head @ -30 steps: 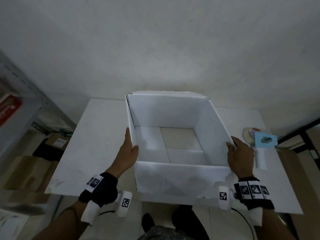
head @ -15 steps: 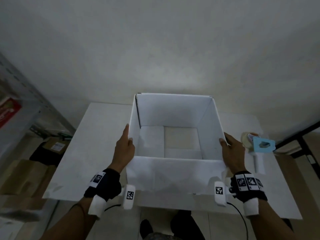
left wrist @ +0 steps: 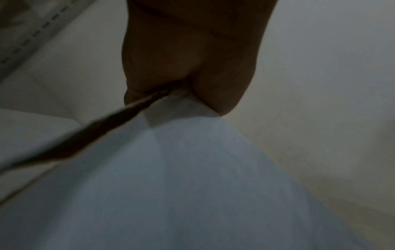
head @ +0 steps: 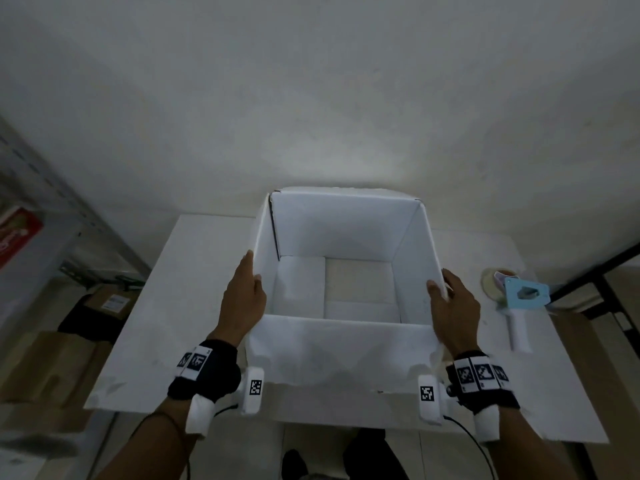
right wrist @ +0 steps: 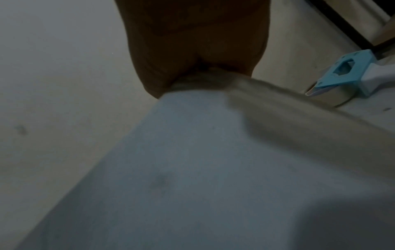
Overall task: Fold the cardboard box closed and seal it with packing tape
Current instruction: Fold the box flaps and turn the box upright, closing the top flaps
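Observation:
A white cardboard box (head: 346,233) stands open on the white table (head: 194,271), its flaps up and its inside empty. My left hand (head: 244,299) grips the box's left wall at the top edge, thumb inside and fingers outside; the left wrist view shows the same pinch on the box edge (left wrist: 171,104). My right hand (head: 453,303) grips the right wall the same way, and the right wrist view shows that box wall (right wrist: 203,135) close up. A tape dispenser (head: 519,299) with a blue head and white handle lies on the table right of the box, also seen as the dispenser (right wrist: 350,74).
A metal shelf (head: 38,216) with a red package stands at the left. Brown cartons (head: 104,303) sit on the floor under it. A plain wall (head: 311,98) rises behind the table. A dark frame (head: 599,265) runs at the far right.
The box has shifted slightly away from me and squared up, and both hands have slid forward along its side walls while keeping their grip.

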